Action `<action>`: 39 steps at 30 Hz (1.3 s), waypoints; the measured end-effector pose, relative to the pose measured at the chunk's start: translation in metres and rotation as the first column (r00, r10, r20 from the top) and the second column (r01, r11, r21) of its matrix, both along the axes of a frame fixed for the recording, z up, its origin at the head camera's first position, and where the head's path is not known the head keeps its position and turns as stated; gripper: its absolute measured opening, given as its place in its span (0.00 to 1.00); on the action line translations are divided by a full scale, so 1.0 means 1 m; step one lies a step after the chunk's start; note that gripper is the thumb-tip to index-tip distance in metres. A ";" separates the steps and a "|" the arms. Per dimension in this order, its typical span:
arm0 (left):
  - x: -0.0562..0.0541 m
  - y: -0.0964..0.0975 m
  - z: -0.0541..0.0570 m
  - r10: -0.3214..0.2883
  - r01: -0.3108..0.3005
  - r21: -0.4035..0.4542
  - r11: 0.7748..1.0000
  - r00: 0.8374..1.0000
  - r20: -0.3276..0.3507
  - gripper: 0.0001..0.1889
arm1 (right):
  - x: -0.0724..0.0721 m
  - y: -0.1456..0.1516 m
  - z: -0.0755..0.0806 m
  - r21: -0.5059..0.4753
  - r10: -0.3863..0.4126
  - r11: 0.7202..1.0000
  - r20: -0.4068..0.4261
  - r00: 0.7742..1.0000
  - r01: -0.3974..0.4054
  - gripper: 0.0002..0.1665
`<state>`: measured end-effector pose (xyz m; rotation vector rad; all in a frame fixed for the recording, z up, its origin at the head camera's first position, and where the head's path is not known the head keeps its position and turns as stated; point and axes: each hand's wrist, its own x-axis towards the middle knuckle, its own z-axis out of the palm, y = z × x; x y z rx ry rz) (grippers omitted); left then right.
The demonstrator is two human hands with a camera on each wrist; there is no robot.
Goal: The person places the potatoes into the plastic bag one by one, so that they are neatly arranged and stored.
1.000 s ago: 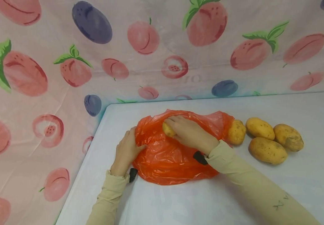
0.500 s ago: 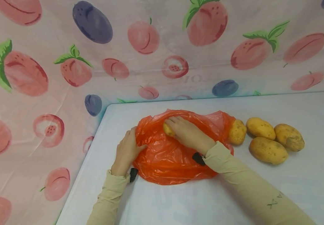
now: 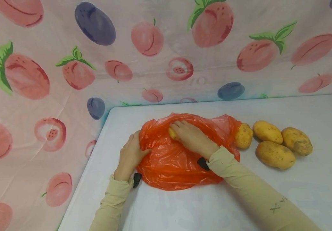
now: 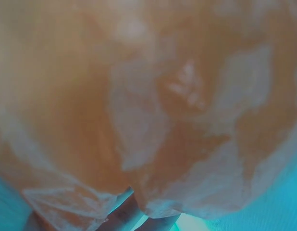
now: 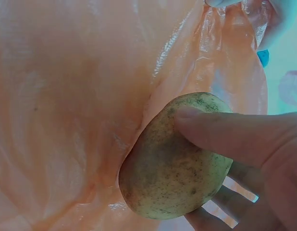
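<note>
A crumpled, see-through orange-red plastic bag [image 3: 169,157] lies spread on the white table. My left hand [image 3: 130,155] holds the bag's left edge, thumb over the plastic and fingers along the outer side. Within the bag's opening, my right hand [image 3: 190,136] grips a yellow potato [image 5: 175,163], its thumb [image 5: 211,132] across the top and the other fingers beneath. Only a small end of that potato shows in the head view. The left wrist view is filled by blurred bag plastic [image 4: 139,110], with parts of fingers [image 4: 124,211] at the bottom.
To the right of the bag, one potato [image 3: 244,136] sits right at its edge. Several more, among them a larger potato [image 3: 275,155], lie close together beyond it. A fruit-patterned cloth [image 3: 166,41] hangs behind and left of the white table [image 3: 183,211].
My right forearm has swung slightly leftward, while the right hand and its potato stay at almost the same spot in the bag. The left hand keeps its place.
</note>
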<state>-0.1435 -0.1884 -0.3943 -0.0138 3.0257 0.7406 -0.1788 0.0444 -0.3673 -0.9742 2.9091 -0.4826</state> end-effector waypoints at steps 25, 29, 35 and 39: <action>-0.001 -0.001 -0.001 -0.012 0.012 -0.010 1.000 1.000 -0.014 0.43 | 0.000 0.007 -0.006 -0.049 0.028 0.998 -0.026 0.999 -0.030 0.31; -0.001 0.000 -0.001 -0.011 0.011 -0.011 1.000 1.000 -0.009 0.43 | 0.003 0.009 -0.005 -0.047 0.020 0.999 -0.016 1.000 -0.021 0.31; -0.001 0.000 -0.001 -0.009 0.009 -0.009 1.000 1.000 -0.012 0.43 | 0.008 0.014 -0.003 -0.045 0.014 0.999 -0.030 0.999 -0.015 0.32; -0.001 0.000 -0.001 -0.008 0.008 -0.015 1.000 1.000 -0.015 0.43 | 0.012 0.016 0.000 -0.039 0.007 0.999 -0.031 0.999 -0.008 0.32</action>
